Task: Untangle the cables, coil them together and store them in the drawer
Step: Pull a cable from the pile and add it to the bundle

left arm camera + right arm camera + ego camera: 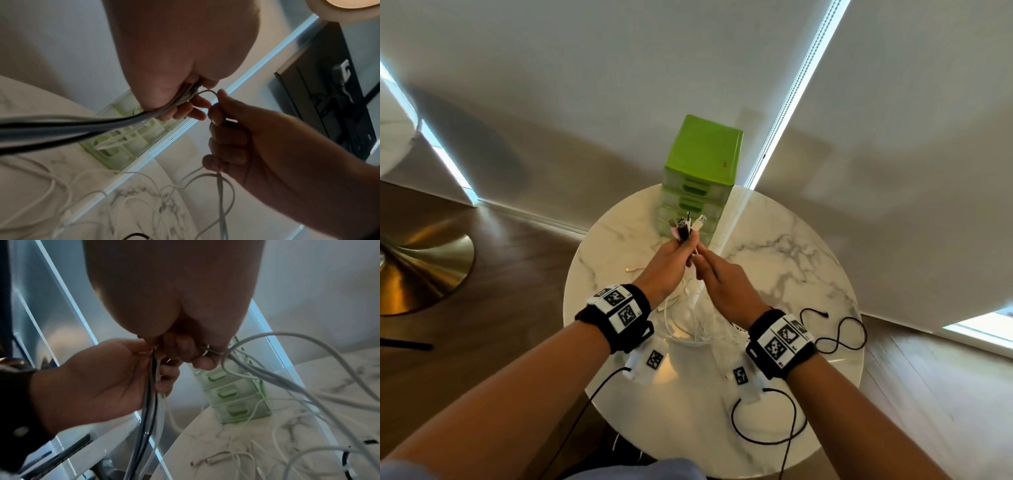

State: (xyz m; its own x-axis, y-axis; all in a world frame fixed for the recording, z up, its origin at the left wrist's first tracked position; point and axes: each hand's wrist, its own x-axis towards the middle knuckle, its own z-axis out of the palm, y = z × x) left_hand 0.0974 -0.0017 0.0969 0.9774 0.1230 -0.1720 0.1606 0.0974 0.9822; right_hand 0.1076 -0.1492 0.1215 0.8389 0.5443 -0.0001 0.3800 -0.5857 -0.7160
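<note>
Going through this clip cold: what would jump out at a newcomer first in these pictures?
First, the two hands meeting above the round marble table: the left hand grips a bundle of cables with plug ends sticking up, while the right hand pinches a white strand beside it. Next, the bright green drawer unit at the table's far edge, drawers closed. Loose white cables lie tangled beneath the wrists.

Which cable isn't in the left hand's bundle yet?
The thin black cable looping loose on the table by the right wrist. The others run up to the left hand, their plugs sticking out of its grip.
</note>
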